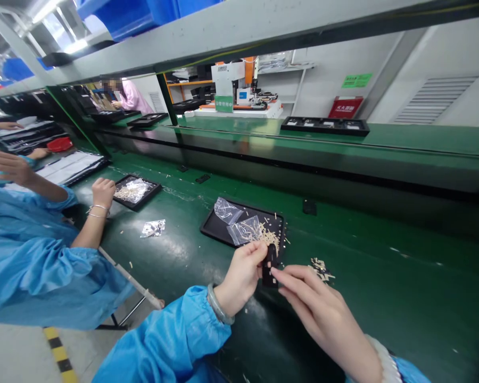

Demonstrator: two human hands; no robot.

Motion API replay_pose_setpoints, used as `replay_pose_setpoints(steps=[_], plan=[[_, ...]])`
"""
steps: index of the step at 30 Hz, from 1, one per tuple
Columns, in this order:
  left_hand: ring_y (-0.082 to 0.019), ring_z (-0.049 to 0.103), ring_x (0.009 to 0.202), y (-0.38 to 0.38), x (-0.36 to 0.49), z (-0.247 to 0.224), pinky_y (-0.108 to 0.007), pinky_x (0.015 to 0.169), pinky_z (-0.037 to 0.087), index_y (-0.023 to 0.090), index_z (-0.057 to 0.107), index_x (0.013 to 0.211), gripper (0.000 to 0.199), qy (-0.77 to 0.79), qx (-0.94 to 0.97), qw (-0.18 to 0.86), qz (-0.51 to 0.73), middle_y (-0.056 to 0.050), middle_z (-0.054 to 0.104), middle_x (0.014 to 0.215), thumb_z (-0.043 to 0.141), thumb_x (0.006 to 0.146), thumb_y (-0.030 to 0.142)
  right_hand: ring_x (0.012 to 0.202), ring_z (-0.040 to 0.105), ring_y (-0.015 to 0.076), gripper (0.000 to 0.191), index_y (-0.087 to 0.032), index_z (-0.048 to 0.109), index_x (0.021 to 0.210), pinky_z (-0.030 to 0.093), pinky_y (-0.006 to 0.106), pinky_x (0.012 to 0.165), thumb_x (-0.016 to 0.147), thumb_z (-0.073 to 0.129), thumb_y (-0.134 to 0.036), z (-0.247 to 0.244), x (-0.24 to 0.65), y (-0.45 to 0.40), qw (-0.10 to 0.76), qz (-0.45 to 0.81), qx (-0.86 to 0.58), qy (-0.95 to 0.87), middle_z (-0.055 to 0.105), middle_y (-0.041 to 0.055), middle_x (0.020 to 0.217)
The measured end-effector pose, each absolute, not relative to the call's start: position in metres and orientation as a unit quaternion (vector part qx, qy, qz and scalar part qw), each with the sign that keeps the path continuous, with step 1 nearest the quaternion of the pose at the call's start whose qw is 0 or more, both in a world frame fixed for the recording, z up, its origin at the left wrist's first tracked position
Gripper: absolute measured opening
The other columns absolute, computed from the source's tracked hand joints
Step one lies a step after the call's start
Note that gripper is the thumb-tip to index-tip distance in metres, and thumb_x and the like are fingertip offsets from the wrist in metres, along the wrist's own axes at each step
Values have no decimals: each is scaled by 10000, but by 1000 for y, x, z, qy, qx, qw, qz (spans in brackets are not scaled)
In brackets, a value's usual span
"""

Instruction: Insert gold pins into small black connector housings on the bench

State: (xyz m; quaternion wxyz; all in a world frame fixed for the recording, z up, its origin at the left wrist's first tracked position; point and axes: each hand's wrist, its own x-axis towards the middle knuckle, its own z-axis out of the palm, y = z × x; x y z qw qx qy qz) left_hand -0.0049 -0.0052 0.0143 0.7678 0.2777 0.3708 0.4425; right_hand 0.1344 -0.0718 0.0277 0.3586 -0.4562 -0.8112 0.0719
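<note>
My left hand (pixel 243 274) is closed on a small flat black plate (pixel 270 266), with the thumb on top near its upper end. Several small pale pieces sit on the plate's face. The fingertips of my right hand (pixel 319 303) meet at the plate's right side, pressed together; whatever they pinch is too small to make out. Just beyond my hands lies a black tray (pixel 213 229) with clear plastic bags (pixel 243 230) and a heap of thin beige strips (pixel 270 236). To the right, a small pile of beige and dark strips (pixel 321 269) rests on the green table.
At left a co-worker in a blue smock (pixel 35 255) sits by another black tray (pixel 143 201). A plastic bag (pixel 153 229) lies between the trays. Small black parts (pixel 309 207) lie toward the back. A raised green shelf (pixel 243 127) carries a machine (pixel 239 101) and a black parts tray (pixel 323 126).
</note>
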Motion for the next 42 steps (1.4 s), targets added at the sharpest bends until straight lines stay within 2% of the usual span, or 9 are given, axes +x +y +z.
replay_pose_setpoints(steps=[3,7,9,12,15,20,26,32,42], plan=[[-66,492,546,-8,-2,8,-164,477,389,98,589,752,325,372,287,778,417,-15,556,669,718,656,381,805,618,157,216,-221,631,1021,495,247,674,860,498,-164,26,133,-71,377,95,-448,-805,623,65,928],[-103,517,580,-11,-3,8,-175,379,370,153,560,1009,505,357,333,787,376,-62,558,878,460,785,594,725,617,149,126,-206,640,911,493,243,649,847,532,-199,24,139,-68,461,165,-492,-719,636,44,813],[-101,508,610,-14,-4,9,-170,379,368,187,535,1073,488,339,412,754,384,-55,531,928,484,783,576,615,593,132,103,-203,642,856,482,239,578,838,549,-243,24,142,-66,483,220,-527,-664,626,28,742],[-58,413,502,-18,-4,11,-167,405,326,157,570,941,346,344,522,680,383,19,464,686,584,768,457,503,544,112,134,-194,642,840,451,230,493,821,569,-306,23,144,-65,487,332,-553,-588,602,4,643],[-39,344,447,-19,-4,13,-184,433,282,141,563,810,277,375,546,645,381,49,412,590,546,800,418,517,560,119,163,-194,641,847,457,229,527,796,599,-343,22,143,-66,488,434,-542,-529,605,-10,570],[-52,373,495,-16,-6,18,-194,490,308,147,564,787,223,374,560,641,368,27,485,655,549,796,369,533,570,124,191,-189,641,811,449,239,581,768,632,-374,22,142,-67,494,526,-512,-466,641,0,528],[-90,460,601,-10,-13,19,-210,589,369,143,572,770,163,329,617,630,339,8,531,680,541,802,300,535,567,131,200,-181,609,740,439,261,610,738,667,-373,29,142,-66,454,605,-501,-420,654,12,519],[-124,502,732,-7,-18,21,-228,689,389,145,601,779,94,331,685,563,324,-11,570,754,523,799,194,541,551,123,219,-177,600,638,435,251,606,717,682,-364,33,142,-65,441,608,-504,-426,646,9,514],[-144,538,816,-6,-24,28,-250,773,411,165,631,785,135,301,766,459,336,-30,597,819,504,819,137,505,552,122,270,-175,550,608,438,259,566,712,673,-391,32,141,-66,431,601,-516,-432,613,-4,513]])
